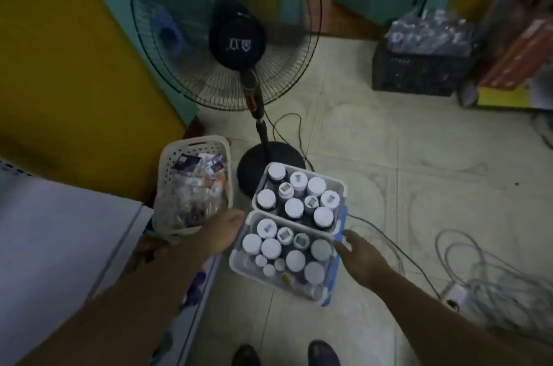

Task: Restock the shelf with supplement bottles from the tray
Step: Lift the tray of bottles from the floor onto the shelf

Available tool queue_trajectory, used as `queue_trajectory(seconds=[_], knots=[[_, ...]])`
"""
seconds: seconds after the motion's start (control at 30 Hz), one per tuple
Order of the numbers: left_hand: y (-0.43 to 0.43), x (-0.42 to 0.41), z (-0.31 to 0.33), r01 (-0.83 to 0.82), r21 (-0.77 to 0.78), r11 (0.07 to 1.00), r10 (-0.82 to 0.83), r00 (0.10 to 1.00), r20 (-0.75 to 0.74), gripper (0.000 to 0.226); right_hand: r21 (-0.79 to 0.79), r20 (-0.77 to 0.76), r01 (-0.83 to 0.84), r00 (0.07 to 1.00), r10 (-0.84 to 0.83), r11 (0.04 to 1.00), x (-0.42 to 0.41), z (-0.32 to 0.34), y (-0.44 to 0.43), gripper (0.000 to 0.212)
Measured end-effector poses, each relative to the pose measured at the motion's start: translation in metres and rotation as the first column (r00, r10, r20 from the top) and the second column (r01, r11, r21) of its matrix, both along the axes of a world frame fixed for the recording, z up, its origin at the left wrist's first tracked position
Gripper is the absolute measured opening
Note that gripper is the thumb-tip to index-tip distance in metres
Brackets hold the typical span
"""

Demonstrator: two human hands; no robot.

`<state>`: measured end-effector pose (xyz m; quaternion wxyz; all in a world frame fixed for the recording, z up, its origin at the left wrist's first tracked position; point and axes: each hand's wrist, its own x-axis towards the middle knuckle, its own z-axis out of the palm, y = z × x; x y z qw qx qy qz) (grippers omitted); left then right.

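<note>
Supplement bottles (294, 207) with white caps stand upright and packed close in two white bins in the lower middle of the head view. The farther bin (341, 186) holds about ten bottles, some with dark bodies; the nearer bin (236, 258) holds large caps and several much smaller ones. Both bins sit side by side on a blue tray (336, 264), whose edge shows along their right side and at the near right corner.

The left hand (223, 231) comes in from the lower left and presses against the left side of the nearer bin, fingers curled around the edge; whether they close fully underneath cannot be told, as the fingertips are hidden. The right hand (362, 255) reaches in from the lower right, fingers spread and partly open, touching the right edge of the tray beside the nearer bin. The load appears raised above the pale tiled floor (419, 156), carried between the two hands.

Just left of the bins, a white perforated basket (167, 174) holds small packets, blurred. Behind, in the upper middle, a black standing fan (236, 33) rises from a round base (254, 162) close to the farther bin. A black crate (419, 72) of wrapped clear bottles sits at the upper right. Loose grey cables (490, 276) lie at the lower right. A white surface (59, 231) fills the lower left. Two dark shoes (323, 352) show at the bottom edge.
</note>
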<state>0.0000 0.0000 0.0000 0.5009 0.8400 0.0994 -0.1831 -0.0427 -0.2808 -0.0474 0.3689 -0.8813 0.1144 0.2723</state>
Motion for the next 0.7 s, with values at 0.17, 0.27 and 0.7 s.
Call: queue_trajectory(seconds=[0.17, 0.27, 0.7], knots=[[0.018, 0.007, -0.097, -0.153, 0.118, 0.981, 0.182, 0.937, -0.299, 0.031, 0.023, -0.081, 0.265, 0.961, -0.263, 0.964, -0.011, -0.079, 0.024, 0.035], [0.021, 0.012, -0.133, -0.231, 0.098, 0.968, 0.251, 0.893, -0.375, 0.038, -0.019, -0.025, 0.470, 0.882, -0.471, 0.882, -0.008, -0.108, 0.039, 0.033], [0.016, 0.013, -0.175, -0.238, 0.079, 0.968, 0.249, 0.874, -0.417, 0.056, 0.049, -0.154, 0.638, 0.765, -0.625, 0.768, -0.022, -0.133, 0.056, 0.074]])
